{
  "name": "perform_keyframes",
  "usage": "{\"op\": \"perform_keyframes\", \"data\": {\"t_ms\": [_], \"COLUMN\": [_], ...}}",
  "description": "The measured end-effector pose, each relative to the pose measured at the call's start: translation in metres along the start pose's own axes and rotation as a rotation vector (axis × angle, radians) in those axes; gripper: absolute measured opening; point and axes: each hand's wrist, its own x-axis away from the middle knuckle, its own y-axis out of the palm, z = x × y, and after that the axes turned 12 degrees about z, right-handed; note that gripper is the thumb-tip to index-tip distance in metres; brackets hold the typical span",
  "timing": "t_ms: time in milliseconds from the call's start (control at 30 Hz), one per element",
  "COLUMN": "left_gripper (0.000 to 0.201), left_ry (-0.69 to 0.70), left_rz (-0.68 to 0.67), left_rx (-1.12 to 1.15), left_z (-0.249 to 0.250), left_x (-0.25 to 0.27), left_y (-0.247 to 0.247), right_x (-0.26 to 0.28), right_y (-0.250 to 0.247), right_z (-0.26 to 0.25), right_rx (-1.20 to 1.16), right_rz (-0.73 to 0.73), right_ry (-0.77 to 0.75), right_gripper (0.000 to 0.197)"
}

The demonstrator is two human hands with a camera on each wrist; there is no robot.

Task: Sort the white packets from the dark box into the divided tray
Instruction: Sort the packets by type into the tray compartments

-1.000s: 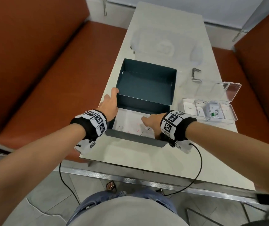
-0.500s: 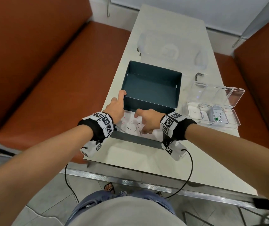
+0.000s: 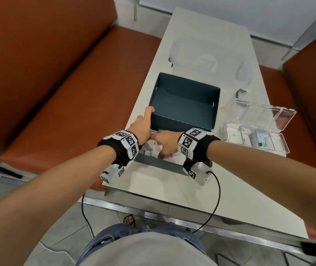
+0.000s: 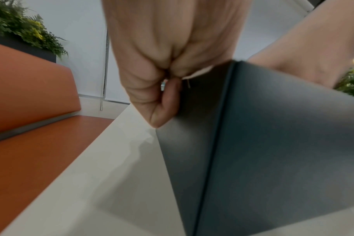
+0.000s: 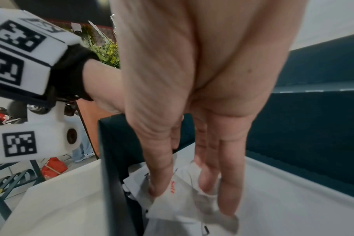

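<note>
The dark box (image 3: 184, 104) lies open on the white table, its near half (image 3: 159, 164) holding a heap of white packets (image 3: 151, 148). My right hand (image 3: 159, 139) reaches into the left of that heap. In the right wrist view the right hand (image 5: 180, 191) pinches a white packet (image 5: 172, 207) with red print between thumb and fingers. My left hand (image 3: 143, 125) holds the box's left side, thumb up along the far half's corner. In the left wrist view the left hand (image 4: 166, 89) has its fingers curled against the box wall (image 4: 273, 143). The clear divided tray (image 3: 285, 150) stands open to the right, with packets in it.
A Stevia packet (image 3: 264, 142) lies in the tray, whose clear lid (image 3: 264, 114) is folded back. A clear plastic cover (image 3: 209, 56) sits at the table's far end, a small metal bracket (image 3: 240, 92) beside it. Orange benches (image 3: 67, 93) flank the table.
My right hand has moved from the right of the box's near half to its left side and closed on a packet. My left hand has stayed on the box's left side.
</note>
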Motion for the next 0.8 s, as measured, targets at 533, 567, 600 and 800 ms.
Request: {"op": "perform_keyframes", "data": {"t_ms": [533, 567, 600, 800], "left_gripper": [0.063, 0.063, 0.063, 0.063], "left_ry": [-0.003, -0.005, -0.006, 0.003], "left_rz": [0.006, 0.005, 0.003, 0.003], "left_rx": [-0.004, -0.003, -0.003, -0.002], "left_z": [-0.002, -0.002, -0.002, -0.002], "left_x": [-0.001, -0.001, -0.001, -0.001], "left_y": [0.002, 0.002, 0.002, 0.002], "right_x": [0.004, 0.004, 0.004, 0.004], "right_y": [0.012, 0.012, 0.011, 0.006], "right_z": [0.003, 0.004, 0.005, 0.007], "right_rx": [0.062, 0.052, 0.058, 0.093], "right_rz": [-0.135, -0.133, -0.125, -0.054], "right_ry": [-0.073, -0.072, -0.083, -0.104], "right_gripper": [0.057, 0.053, 0.048, 0.014]}}
